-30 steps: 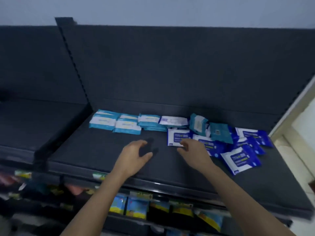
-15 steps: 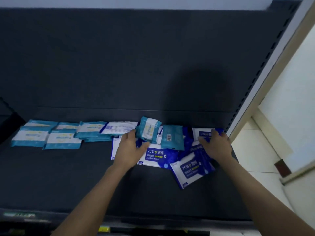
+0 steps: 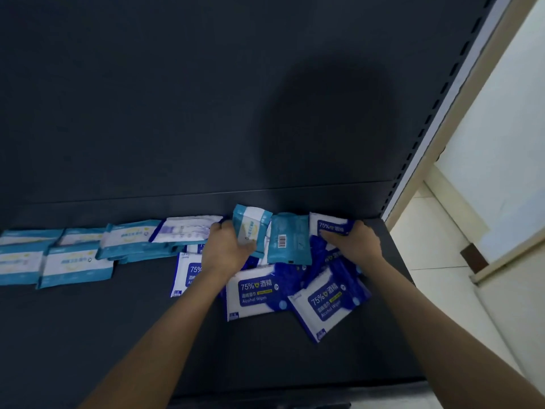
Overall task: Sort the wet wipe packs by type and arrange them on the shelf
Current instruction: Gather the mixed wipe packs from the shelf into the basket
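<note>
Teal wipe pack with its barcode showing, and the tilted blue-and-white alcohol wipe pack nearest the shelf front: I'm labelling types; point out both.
Teal wipe pack with barcode showing (image 3: 295, 233): head view, panel beside barcode.
Tilted blue-and-white alcohol wipe pack (image 3: 326, 302): head view, blue label.

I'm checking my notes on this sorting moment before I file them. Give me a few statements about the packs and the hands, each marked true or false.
1. The left hand grips a tilted teal pack. True.
2. The teal pack beside it shows a barcode. True.
3. The blue alcohol wipe packs lie in a neat row. False: they overlap in a loose heap at the right of the shelf.
4. The right hand hangs empty off the shelf. False: it grips a blue pack at the back.
5. Flat teal packs lie side by side at the left. True.
</note>
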The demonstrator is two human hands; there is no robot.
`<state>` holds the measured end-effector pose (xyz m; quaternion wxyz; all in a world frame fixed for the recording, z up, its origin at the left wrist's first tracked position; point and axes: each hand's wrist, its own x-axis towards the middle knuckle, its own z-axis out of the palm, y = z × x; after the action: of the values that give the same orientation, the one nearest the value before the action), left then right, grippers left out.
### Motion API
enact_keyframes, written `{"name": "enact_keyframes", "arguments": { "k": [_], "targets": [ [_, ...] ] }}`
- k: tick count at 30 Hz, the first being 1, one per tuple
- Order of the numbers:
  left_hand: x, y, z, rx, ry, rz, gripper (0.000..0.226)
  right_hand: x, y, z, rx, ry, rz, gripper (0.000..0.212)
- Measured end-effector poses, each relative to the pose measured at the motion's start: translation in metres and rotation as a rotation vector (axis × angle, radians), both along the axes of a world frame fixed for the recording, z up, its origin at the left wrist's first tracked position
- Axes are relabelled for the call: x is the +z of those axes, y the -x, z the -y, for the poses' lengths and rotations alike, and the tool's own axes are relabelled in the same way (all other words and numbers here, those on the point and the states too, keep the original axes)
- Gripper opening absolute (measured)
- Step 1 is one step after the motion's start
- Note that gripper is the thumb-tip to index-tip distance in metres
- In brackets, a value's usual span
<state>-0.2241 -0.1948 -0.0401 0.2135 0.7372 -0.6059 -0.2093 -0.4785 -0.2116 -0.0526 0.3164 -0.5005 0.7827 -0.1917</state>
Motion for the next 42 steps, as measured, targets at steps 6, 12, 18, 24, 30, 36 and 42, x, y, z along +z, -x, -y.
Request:
{"name": "enact_keyframes", "arguments": {
  "k": [6,12,18,24,30,36,42],
  "targets": [
    [0.001,-0.009,0.004,-0.135,-0.067,0.014,0.033,0.002,-0.023,-0.014,0.067,0.107,0.255,0.037],
    [-0.01,0.003,-0.011,-0.193,-0.062,0.039,0.028,0.013,-0.034,-0.016,-0.014,-0.006,0.571,0.086],
    [-0.009,-0.001,-0.019,-0.247,0.006,-0.002,0.038,0.015,-0.04,-0.028,0.195,-0.051,0.615,0.083],
    [-0.006,-0.011,-0.037,-0.308,0.105,-0.04,0.035,0.013,-0.045,-0.035,0.029,0.014,0.539,0.057],
    [-0.003,-0.045,-0.062,-0.097,0.202,0.08,0.036,0.019,-0.035,-0.038,-0.201,0.262,0.63,0.04],
    [-0.006,-0.066,-0.07,0.05,-0.11,-0.024,0.085,0.022,-0.032,-0.047,-0.288,0.335,0.669,0.036],
    [0.018,-0.074,-0.077,0.349,0.048,-0.329,0.071,0.031,-0.025,-0.055,-0.407,0.455,0.682,0.036]
  ]
}}
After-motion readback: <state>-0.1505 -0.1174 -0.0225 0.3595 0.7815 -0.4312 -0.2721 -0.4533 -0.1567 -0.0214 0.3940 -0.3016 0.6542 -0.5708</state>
